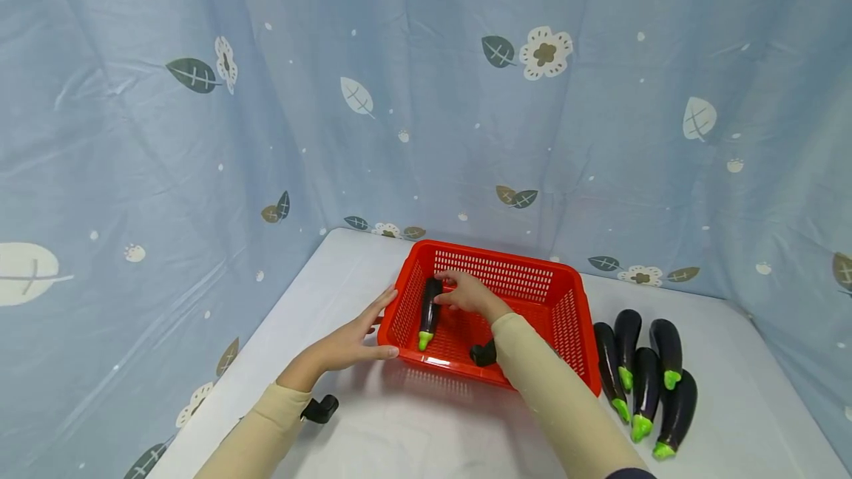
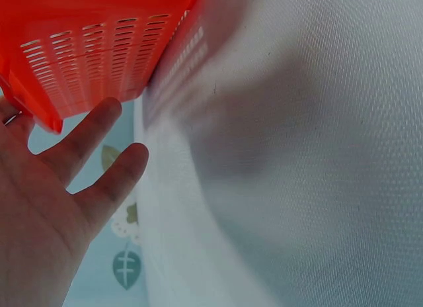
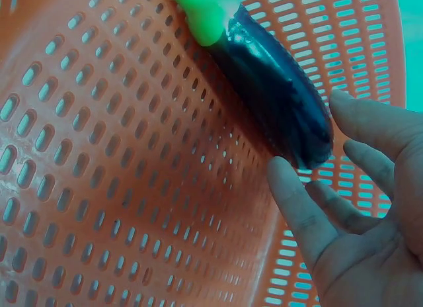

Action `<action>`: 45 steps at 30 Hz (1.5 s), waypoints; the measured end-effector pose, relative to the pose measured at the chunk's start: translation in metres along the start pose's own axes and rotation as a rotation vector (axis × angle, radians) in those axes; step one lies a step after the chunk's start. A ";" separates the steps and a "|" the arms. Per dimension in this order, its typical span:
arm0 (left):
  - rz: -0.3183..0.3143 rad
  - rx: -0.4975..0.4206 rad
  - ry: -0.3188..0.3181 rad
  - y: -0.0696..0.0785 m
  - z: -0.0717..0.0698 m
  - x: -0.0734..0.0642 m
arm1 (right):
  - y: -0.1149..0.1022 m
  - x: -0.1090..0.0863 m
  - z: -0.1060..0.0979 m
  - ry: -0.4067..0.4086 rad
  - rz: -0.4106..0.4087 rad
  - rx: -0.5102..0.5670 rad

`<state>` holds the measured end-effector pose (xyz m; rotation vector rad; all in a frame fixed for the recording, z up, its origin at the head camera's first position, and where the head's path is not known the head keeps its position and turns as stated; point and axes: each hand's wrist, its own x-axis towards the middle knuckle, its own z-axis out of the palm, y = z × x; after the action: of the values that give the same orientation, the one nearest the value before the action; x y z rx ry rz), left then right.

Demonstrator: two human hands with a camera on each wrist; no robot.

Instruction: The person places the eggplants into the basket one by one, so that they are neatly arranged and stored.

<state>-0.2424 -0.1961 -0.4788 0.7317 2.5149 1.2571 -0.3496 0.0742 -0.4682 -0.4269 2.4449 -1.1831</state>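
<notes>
In the head view, a dark eggplant (image 1: pixel 429 316) with a green stem end lies along the left side inside a red plastic basket (image 1: pixel 506 251). My right hand (image 1: pixel 468 293) reaches into the basket at the eggplant's far end. The right wrist view has its thumb and index finger spread on either side of the eggplant's (image 3: pixel 277 88) dark rounded end, fingertips right at the skin. My left hand (image 1: pixel 349 342) is at the basket's left front corner, fingers extended along the outside and thumb toward the front rim. Its palm and straight fingers show in the left wrist view.
Several more eggplants (image 1: pixel 646 383) lie grouped on the white table (image 1: pixel 373 435) to the right of the basket. A blue patterned curtain (image 1: pixel 439 131) hangs behind the table and along its left side. Black wrist-camera mounts (image 1: pixel 321 409) stick out near both wrists.
</notes>
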 end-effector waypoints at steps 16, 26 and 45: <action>-0.020 -0.016 -0.009 0.004 -0.005 0.006 | 0.000 -0.001 -0.008 0.012 -0.004 0.013; -0.017 -0.017 -0.001 0.005 -0.003 0.005 | -0.001 -0.008 -0.011 0.027 -0.005 0.055; -0.024 -0.024 0.002 0.013 0.001 -0.003 | -0.003 -0.022 -0.018 0.045 -0.054 0.024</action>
<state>-0.2357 -0.1908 -0.4692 0.6934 2.4985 1.2787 -0.3388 0.0943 -0.4513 -0.4664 2.4686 -1.2559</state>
